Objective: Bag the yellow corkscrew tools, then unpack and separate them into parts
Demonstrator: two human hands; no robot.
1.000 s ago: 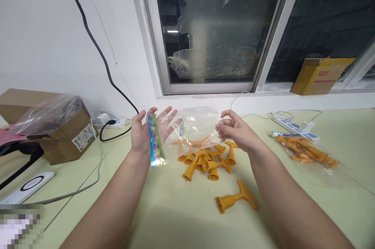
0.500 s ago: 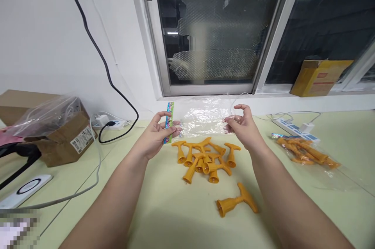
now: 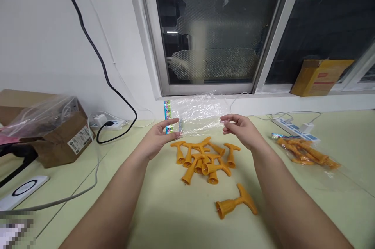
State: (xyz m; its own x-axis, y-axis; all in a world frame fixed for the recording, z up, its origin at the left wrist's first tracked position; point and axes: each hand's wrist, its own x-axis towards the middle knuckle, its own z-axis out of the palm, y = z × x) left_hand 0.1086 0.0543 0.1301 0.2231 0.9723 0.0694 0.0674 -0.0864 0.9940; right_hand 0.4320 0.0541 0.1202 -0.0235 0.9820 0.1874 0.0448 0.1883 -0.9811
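Note:
A clear plastic bag (image 3: pixel 202 114) is held stretched sideways above the table, with a colourful printed strip (image 3: pixel 168 114) along its left end. My left hand (image 3: pixel 159 136) grips the bag near that strip between thumb and fingers. At the bag's right edge, my right hand (image 3: pixel 238 128) pinches the film. Below the bag lies a pile of orange T-handled pieces with cup-shaped ends (image 3: pixel 202 159). One more orange piece (image 3: pixel 236 202) lies apart, nearer to me.
A filled bag of orange pieces (image 3: pixel 310 153) lies at the right, near a power strip (image 3: pixel 295 130). An open cardboard box (image 3: pixel 61 136), cables and a white charging pad (image 3: pixel 25 191) are at the left. A yellow box (image 3: pixel 320 77) stands on the sill.
My left hand has shifted its grip, its fingers now beside the printed strip, which has moved slightly up and left. My right hand has moved slightly left, with its index finger lowered onto the bag edge.

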